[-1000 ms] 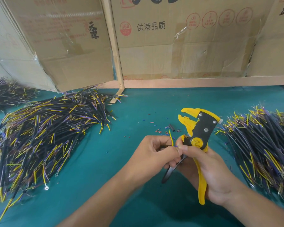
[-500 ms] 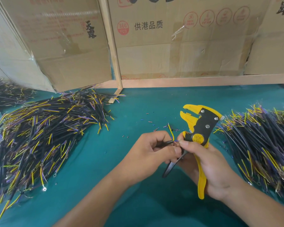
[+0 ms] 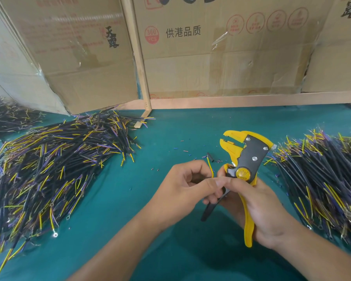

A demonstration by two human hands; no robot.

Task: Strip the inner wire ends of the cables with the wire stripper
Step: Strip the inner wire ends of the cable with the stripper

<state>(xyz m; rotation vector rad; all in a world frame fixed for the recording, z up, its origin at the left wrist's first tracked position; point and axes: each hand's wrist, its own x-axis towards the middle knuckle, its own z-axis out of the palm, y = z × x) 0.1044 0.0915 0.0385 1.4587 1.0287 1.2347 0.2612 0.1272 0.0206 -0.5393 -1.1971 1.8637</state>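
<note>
At far left, a small heap of dark cables (image 3: 6, 116) lies at the edge of a teal table (image 3: 114, 199). Next to it spreads a large pile of black cables (image 3: 49, 169) with yellow and purple wire ends. Behind stand taped cardboard boxes (image 3: 211, 47) and a wooden post (image 3: 139, 57). Near the middle, the left hand (image 3: 182, 187) curls its fingers around a single black cable (image 3: 211, 207), pinching it near its top, where a yellow inner wire (image 3: 210, 167) sticks up. Touching it, the right hand (image 3: 257, 207) grips the yellow and black wire stripper (image 3: 245, 159) by its handles, the tool upright with its mouth parted and pointing left. Tiny insulation scraps (image 3: 190, 153) dot the table beyond. At right lies another pile of cables (image 3: 322, 179).
</note>
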